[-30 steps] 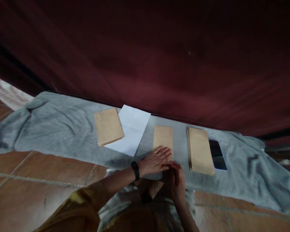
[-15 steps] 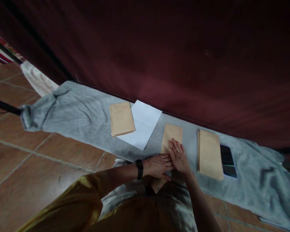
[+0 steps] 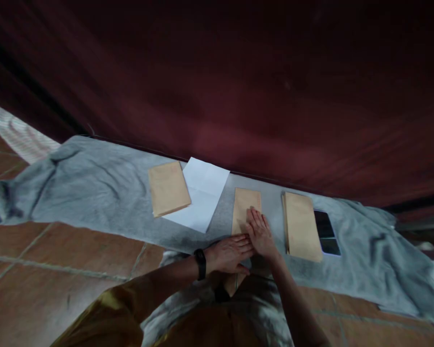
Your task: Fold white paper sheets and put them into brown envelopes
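A brown paper envelope [image 3: 243,205] lies on the grey cloth in front of me, partly covered by both hands. My left hand [image 3: 229,254], with a black band on its wrist, rests flat across the envelope's near part, fingers pointing right. My right hand [image 3: 260,233] lies flat on it too, fingers stretched forward, its side against the left fingertips. To the left, a stack of brown envelopes [image 3: 169,189] overlaps a creased white paper sheet [image 3: 206,193]. On the right stands another stack of brown envelopes [image 3: 303,226].
A dark phone [image 3: 327,233] lies partly beside the right stack. Under everything spreads a grey cloth [image 3: 104,185], bunched at both ends. A dark red fabric wall [image 3: 217,106] rises behind it. Brown floor tiles [image 3: 75,284] show at the near side.
The camera view has turned a little, so everything appears shifted left. Both hands stay flat on the envelope, with little visible movement over it.
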`<state>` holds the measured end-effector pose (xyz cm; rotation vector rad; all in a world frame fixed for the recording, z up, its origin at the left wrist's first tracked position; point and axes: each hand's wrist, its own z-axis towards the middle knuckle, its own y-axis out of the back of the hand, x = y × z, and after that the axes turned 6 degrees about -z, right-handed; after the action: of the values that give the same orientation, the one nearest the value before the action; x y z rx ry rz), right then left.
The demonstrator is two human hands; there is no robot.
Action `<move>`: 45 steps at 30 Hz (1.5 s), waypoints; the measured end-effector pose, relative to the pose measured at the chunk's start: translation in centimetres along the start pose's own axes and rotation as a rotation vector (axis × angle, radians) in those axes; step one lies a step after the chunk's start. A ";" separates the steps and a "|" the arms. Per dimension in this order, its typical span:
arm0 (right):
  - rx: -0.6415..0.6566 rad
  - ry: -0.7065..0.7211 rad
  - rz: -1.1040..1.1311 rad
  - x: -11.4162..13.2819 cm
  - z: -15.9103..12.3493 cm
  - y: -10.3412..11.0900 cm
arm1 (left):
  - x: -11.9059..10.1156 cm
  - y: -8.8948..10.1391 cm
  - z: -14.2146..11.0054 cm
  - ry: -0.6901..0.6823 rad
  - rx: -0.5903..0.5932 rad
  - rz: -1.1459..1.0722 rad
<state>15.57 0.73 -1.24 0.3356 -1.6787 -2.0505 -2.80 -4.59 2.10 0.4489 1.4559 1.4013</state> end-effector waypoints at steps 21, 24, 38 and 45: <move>-0.220 -0.489 -0.031 4.4 -8.1 2.0 | -1.3 -3.0 -4.7 0.392 -0.152 0.338; -0.245 -0.592 0.009 4.5 -6.0 2.0 | -0.2 -2.9 -4.4 0.369 -0.098 0.424; -0.342 -0.828 0.883 2.7 -3.6 3.6 | 1.5 -2.1 -4.4 0.233 -0.355 0.325; -0.551 -0.992 0.762 -6.1 -6.6 9.0 | 2.9 -1.2 -8.5 0.393 -0.424 0.312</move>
<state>25.71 -3.17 5.38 -1.4636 -1.2160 -1.9860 -10.65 -6.93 -1.82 0.1330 1.3725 2.0837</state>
